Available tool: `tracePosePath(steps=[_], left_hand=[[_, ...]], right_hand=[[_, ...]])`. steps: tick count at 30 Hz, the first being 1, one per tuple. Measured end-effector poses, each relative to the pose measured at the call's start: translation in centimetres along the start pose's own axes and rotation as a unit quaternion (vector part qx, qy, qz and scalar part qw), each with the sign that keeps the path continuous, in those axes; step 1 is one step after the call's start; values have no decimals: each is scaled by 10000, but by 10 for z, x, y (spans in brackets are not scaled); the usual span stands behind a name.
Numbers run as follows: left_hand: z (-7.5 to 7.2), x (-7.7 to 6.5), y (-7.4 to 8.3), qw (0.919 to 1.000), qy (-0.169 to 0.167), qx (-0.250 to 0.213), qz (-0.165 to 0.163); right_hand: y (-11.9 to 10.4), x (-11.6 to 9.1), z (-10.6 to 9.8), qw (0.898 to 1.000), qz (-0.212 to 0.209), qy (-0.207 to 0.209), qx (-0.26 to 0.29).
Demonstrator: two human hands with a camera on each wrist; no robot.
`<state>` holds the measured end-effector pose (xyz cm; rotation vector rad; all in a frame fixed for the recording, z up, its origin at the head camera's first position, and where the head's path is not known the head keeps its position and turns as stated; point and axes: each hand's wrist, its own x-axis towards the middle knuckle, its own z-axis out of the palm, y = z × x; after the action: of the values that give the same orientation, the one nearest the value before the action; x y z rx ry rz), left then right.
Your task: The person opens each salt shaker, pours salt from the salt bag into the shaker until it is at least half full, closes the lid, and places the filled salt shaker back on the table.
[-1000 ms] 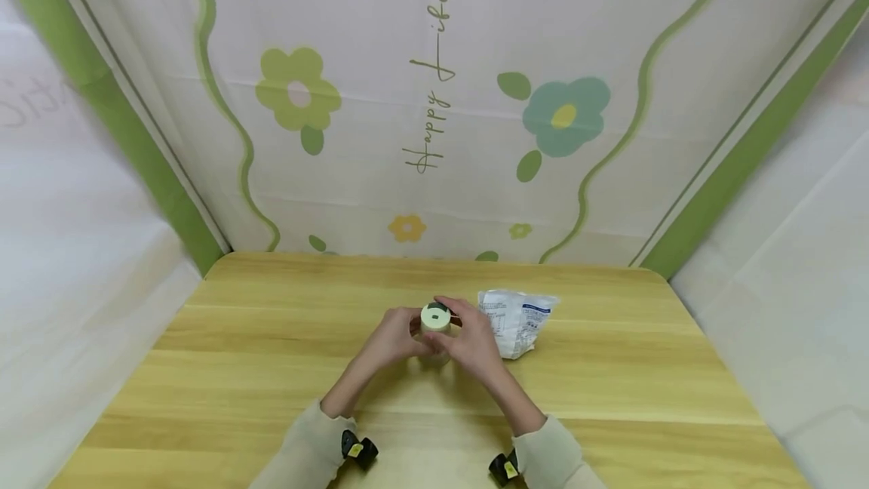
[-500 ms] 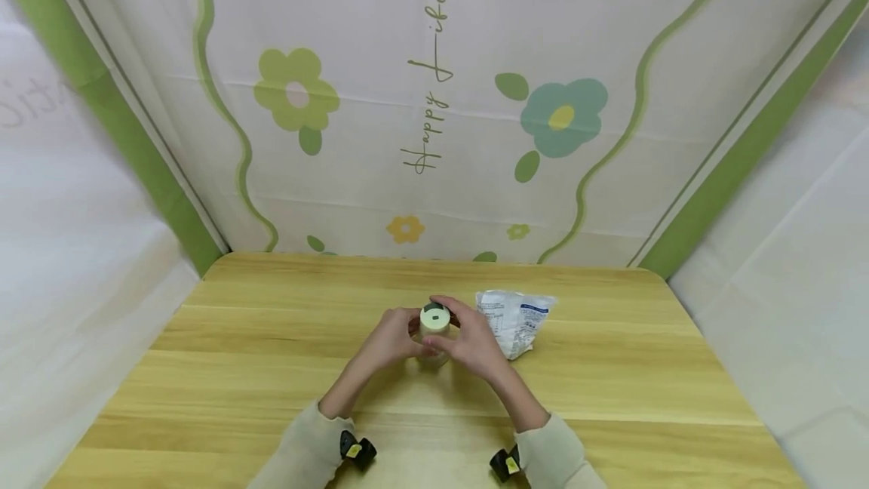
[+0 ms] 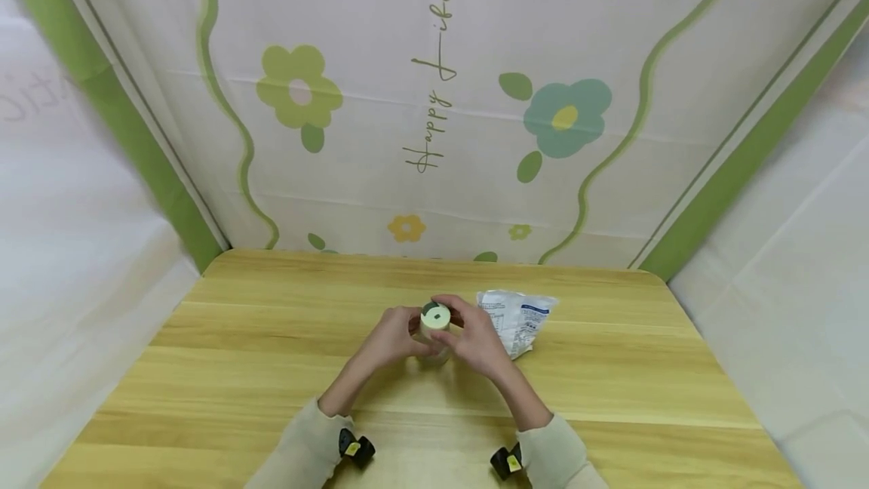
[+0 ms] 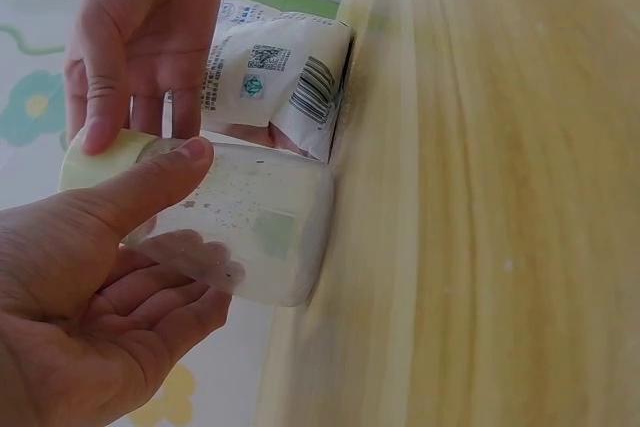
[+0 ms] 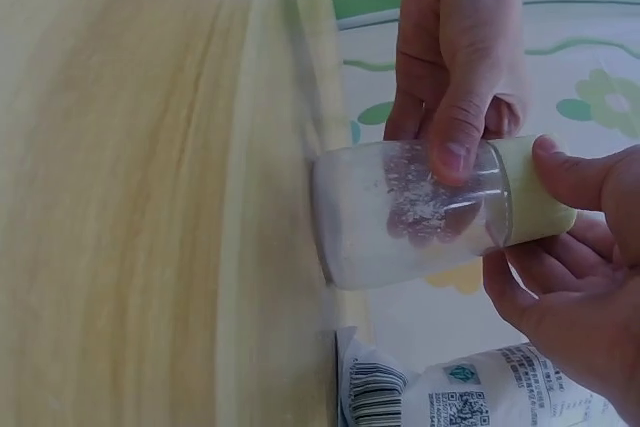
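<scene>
Wide wood-grain tabletop (image 3: 224, 368) stretches to your left, then your left hand (image 3: 392, 336), thumb and fingers parted just its width, holds one smooth, see-through round jar (image 5: 360, 217) upright, well in from the side edges. Your right hand (image 3: 477, 338) pinches its one pale-green lid (image 5: 530, 197); just beside sits one crinkled white bag (image 3: 526, 319).

Curtained booth (image 3: 145, 149): floral cloth (image 3: 380, 195) lettered "Happy Life" behind wood-grain table (image 3: 271, 345), white sheets (image 3: 81, 247) on 2 sides.
</scene>
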<state>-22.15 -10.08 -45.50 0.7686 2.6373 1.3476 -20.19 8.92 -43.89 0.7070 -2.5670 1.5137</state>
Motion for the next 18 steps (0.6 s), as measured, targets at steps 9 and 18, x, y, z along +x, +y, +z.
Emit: tracePosePath(steps=[9, 18], left_hand=[[-1, 0, -2, 9998, -10, -189, 39], [2, 1, -3, 9997, 49, -219, 41]], right_hand=[[1, 2, -1, 9995, -132, -294, 28], [-2, -1, 19, 9957, 184, 880, -214]])
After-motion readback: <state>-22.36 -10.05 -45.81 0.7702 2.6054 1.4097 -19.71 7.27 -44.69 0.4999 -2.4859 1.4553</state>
